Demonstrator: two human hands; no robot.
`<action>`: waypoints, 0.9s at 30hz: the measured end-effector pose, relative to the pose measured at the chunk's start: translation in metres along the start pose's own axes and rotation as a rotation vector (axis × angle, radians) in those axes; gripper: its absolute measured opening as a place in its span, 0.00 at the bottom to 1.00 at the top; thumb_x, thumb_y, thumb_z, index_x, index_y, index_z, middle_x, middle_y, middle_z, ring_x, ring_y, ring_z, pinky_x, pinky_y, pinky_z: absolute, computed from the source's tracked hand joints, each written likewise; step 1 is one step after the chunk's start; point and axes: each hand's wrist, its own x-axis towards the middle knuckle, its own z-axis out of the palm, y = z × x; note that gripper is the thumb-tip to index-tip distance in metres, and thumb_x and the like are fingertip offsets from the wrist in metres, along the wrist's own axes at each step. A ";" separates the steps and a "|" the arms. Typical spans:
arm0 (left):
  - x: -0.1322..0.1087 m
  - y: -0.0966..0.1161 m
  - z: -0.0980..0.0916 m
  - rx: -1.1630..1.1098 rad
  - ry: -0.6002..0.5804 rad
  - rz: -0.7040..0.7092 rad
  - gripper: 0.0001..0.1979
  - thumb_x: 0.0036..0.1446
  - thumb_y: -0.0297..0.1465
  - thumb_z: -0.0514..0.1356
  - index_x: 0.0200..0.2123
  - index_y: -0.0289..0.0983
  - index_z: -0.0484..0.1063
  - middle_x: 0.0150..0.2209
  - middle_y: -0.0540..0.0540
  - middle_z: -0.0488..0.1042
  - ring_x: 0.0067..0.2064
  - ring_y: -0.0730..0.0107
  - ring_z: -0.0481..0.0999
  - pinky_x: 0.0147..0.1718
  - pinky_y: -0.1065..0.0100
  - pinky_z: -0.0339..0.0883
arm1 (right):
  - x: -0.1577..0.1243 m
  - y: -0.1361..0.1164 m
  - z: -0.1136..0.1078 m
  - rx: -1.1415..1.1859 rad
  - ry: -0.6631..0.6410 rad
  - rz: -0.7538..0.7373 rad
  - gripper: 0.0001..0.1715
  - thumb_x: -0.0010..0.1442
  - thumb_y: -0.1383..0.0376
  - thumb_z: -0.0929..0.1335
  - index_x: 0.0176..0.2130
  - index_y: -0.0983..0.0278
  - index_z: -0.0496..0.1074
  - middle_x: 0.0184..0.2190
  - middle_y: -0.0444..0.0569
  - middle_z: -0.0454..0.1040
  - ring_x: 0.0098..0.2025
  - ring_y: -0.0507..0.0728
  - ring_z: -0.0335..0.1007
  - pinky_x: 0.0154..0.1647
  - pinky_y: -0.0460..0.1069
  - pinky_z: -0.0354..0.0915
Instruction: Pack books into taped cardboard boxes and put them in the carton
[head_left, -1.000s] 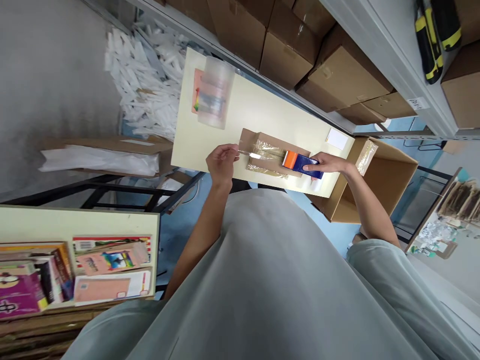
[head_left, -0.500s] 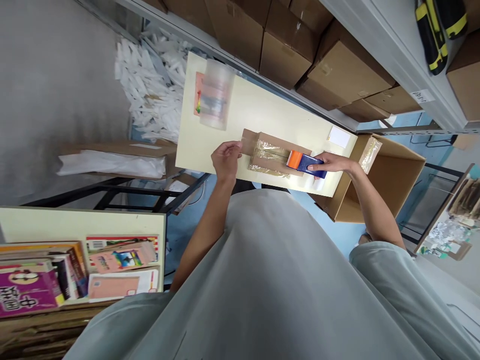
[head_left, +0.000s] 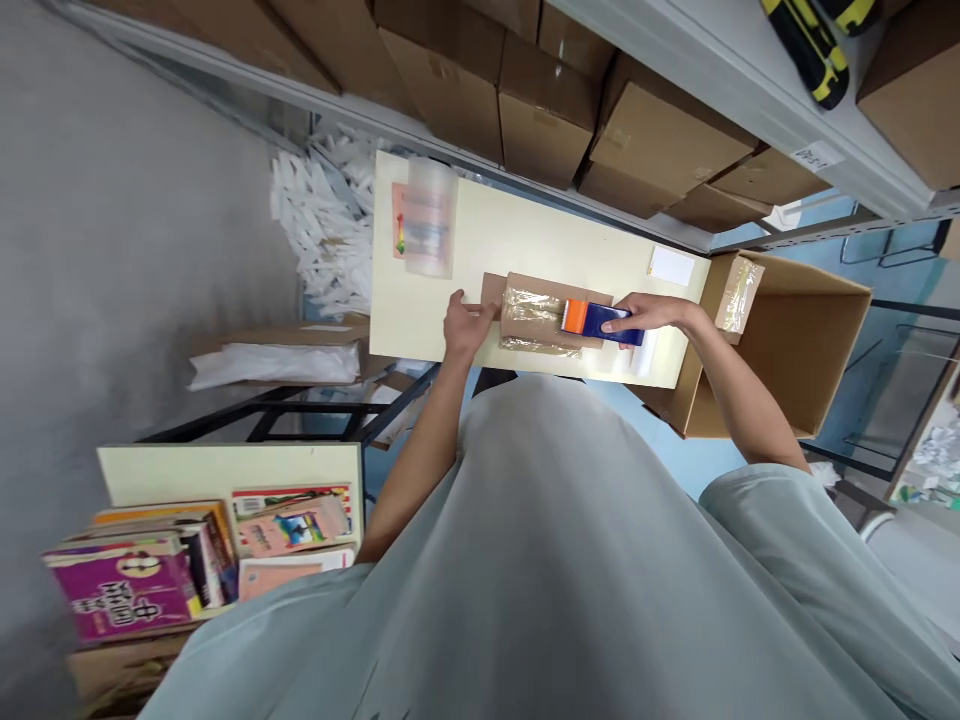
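In the head view, my right hand (head_left: 641, 312) grips a dark blue tape dispenser (head_left: 615, 322) with an orange front end. The dispenser's front rests over a flat brown cardboard package (head_left: 536, 327), which has shiny clear tape (head_left: 531, 304) across it. Beside the package's left end is my left hand (head_left: 466, 325), its fingers apart and the tips touching the cardboard edge. A roll of translucent film (head_left: 431, 220) lies at the left of the cream tabletop (head_left: 495, 220), over a pink booklet (head_left: 398, 215).
An open cardboard box (head_left: 780, 340) stands at the table's right end. Behind runs a shelf (head_left: 675, 70) of brown boxes (head_left: 551, 130). White paper strips (head_left: 322, 230) are heaped at left. Books (head_left: 127, 595) sit on a lower left table.
My left fingers have gone from pinched to spread at the package's left end. The dispenser has shifted slightly left over the package. The camera view has also shifted.
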 end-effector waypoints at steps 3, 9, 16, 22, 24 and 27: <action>-0.011 0.020 -0.007 0.063 -0.019 0.081 0.16 0.58 0.39 0.73 0.47 0.38 0.84 0.39 0.44 0.84 0.41 0.61 0.83 0.49 0.62 0.77 | 0.000 0.002 0.001 0.020 0.001 -0.033 0.40 0.49 0.28 0.80 0.33 0.62 0.81 0.28 0.49 0.85 0.33 0.59 0.81 0.40 0.52 0.74; -0.026 0.043 0.009 0.063 -0.057 0.118 0.11 0.50 0.36 0.76 0.35 0.36 0.85 0.36 0.44 0.84 0.38 0.64 0.82 0.47 0.63 0.77 | 0.003 0.006 0.001 0.037 -0.021 -0.091 0.43 0.46 0.27 0.81 0.33 0.62 0.83 0.29 0.51 0.86 0.34 0.60 0.83 0.43 0.53 0.77; -0.020 0.035 0.019 0.163 0.044 0.069 0.13 0.50 0.38 0.75 0.35 0.37 0.85 0.34 0.46 0.84 0.38 0.62 0.82 0.48 0.60 0.78 | 0.016 0.023 0.005 0.133 -0.062 -0.146 0.43 0.43 0.28 0.83 0.34 0.62 0.82 0.31 0.50 0.86 0.35 0.61 0.85 0.43 0.54 0.80; -0.021 0.024 0.032 0.023 0.088 0.013 0.15 0.45 0.36 0.78 0.35 0.36 0.82 0.34 0.46 0.82 0.39 0.63 0.83 0.49 0.58 0.81 | 0.019 0.025 0.009 0.087 -0.029 -0.209 0.40 0.51 0.32 0.82 0.37 0.65 0.84 0.31 0.52 0.86 0.40 0.62 0.86 0.48 0.55 0.80; -0.022 0.022 0.035 -0.042 0.111 0.005 0.16 0.44 0.36 0.79 0.35 0.37 0.82 0.35 0.45 0.83 0.41 0.63 0.83 0.51 0.56 0.81 | 0.015 0.021 0.010 0.087 -0.026 -0.220 0.39 0.53 0.33 0.82 0.39 0.65 0.84 0.30 0.50 0.86 0.39 0.61 0.86 0.47 0.54 0.80; -0.024 0.021 0.036 -0.052 0.138 -0.002 0.16 0.46 0.36 0.80 0.35 0.36 0.83 0.38 0.44 0.84 0.44 0.62 0.84 0.55 0.56 0.81 | 0.007 0.014 0.012 0.083 -0.003 -0.249 0.39 0.52 0.34 0.83 0.42 0.64 0.85 0.29 0.48 0.85 0.36 0.59 0.85 0.45 0.53 0.80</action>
